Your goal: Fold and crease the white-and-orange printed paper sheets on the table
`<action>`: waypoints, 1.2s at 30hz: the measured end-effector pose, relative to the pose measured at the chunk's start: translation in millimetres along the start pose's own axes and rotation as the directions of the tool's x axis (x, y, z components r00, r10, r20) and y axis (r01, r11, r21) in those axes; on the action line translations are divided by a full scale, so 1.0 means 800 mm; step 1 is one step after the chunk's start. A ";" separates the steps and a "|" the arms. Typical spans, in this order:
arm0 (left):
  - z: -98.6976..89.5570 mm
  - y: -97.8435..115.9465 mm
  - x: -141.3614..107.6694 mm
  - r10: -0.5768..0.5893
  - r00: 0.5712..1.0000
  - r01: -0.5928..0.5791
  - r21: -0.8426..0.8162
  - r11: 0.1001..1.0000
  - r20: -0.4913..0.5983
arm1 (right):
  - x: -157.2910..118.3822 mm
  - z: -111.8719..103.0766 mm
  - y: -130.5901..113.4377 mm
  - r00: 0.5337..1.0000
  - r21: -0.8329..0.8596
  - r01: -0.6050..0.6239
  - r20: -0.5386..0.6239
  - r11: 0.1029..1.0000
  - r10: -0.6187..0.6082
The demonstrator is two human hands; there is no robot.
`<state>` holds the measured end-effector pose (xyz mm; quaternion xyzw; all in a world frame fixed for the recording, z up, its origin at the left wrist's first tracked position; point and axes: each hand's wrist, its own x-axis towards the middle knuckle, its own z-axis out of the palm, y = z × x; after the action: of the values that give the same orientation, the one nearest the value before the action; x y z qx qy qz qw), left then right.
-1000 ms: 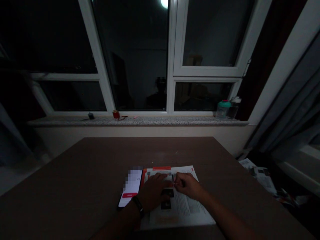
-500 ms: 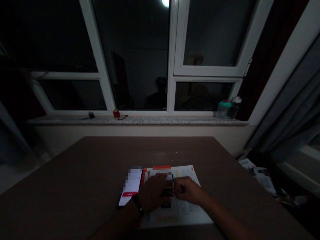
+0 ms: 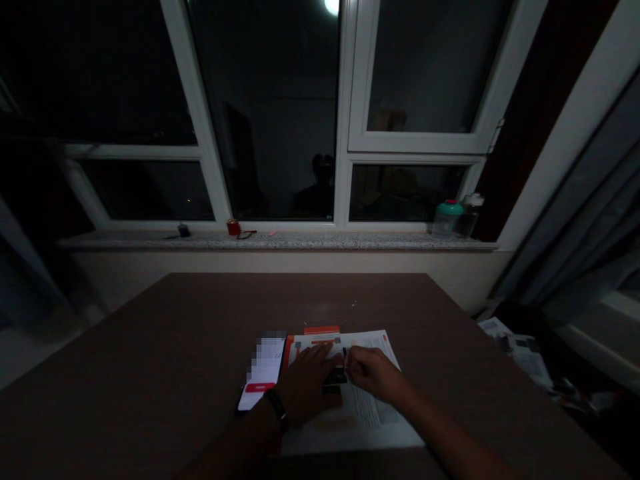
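Observation:
A printed booklet (image 3: 370, 427) with orange edges lies on the brown table. My left hand (image 3: 310, 383), a dark band at its wrist, rests flat on the booklet with its fingers spread. Just right of it, my right hand (image 3: 373, 373) is closed in a pinch over the page; what it pinches is too small and dark to make out. Between the hands a dark picture (image 3: 336, 377) shows on the page. An orange strip (image 3: 321, 330) sticks out at the booklet's top edge. Left of the booklet lies a phone (image 3: 265, 370) with its screen lit.
The table (image 3: 200, 320) reaches toward a stone windowsill (image 3: 300, 241). On the sill stand a red object (image 3: 233, 227), a small dark object (image 3: 183, 230) and a green-lidded container (image 3: 449, 219) beside a clear bottle (image 3: 470, 213). Papers (image 3: 525, 357) lie beyond the table's right edge.
My right hand has moved slightly up the page. The fingers of my left hand have shifted a little, and the orange strip sits slightly higher and further left.

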<state>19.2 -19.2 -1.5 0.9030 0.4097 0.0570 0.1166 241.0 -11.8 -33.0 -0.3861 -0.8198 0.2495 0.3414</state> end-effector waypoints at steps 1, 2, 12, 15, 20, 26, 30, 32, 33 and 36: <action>0.001 -0.001 0.000 0.000 1.000 0.000 -0.002 1.000 0.002 | -0.001 0.000 0.000 1.000 0.012 0.013 0.014 1.000 -0.013; 0.002 -0.001 0.000 0.003 1.000 -0.003 -0.005 1.000 0.002 | -0.003 0.001 0.000 0.999 0.024 0.027 0.034 0.999 -0.028; 0.017 -0.012 0.003 0.020 0.999 -0.021 -0.004 1.000 -0.047 | -0.016 0.002 0.000 0.989 0.069 0.042 0.141 0.997 -0.051; 0.015 -0.010 0.004 -0.013 0.998 0.012 -0.009 1.000 -0.053 | -0.010 0.001 0.000 0.998 0.019 0.024 0.063 1.000 -0.025; 0.011 -0.007 0.006 -0.002 0.997 -0.001 -0.027 1.000 -0.083 | -0.005 0.002 0.003 1.000 0.005 0.026 0.018 1.000 -0.026; 0.002 0.000 0.005 0.025 0.994 -0.029 -0.030 0.999 -0.109 | -0.011 0.005 0.003 0.996 0.070 0.015 0.085 0.997 -0.021; 0.001 0.000 0.004 0.014 0.995 -0.017 -0.028 0.999 -0.094 | -0.014 0.006 0.002 0.993 0.134 0.001 0.117 0.991 -0.016; 0.003 -0.002 0.004 0.014 0.996 -0.016 -0.030 0.999 -0.092 | -0.016 0.006 0.000 0.991 0.166 -0.007 0.136 0.986 -0.016; 0.004 -0.002 0.004 0.015 0.996 -0.018 -0.031 0.999 -0.091 | -0.016 0.006 0.000 0.988 0.179 -0.012 0.151 0.984 -0.015; 0.006 -0.004 0.004 0.014 0.996 -0.017 -0.037 0.999 -0.087 | -0.019 0.005 -0.002 0.979 0.198 -0.012 0.203 0.980 -0.029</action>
<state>19.6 -15.6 -7.1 0.9004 0.4063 0.1049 0.1152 244.5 -25.2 -39.9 -0.3189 -0.8233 0.3671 0.2928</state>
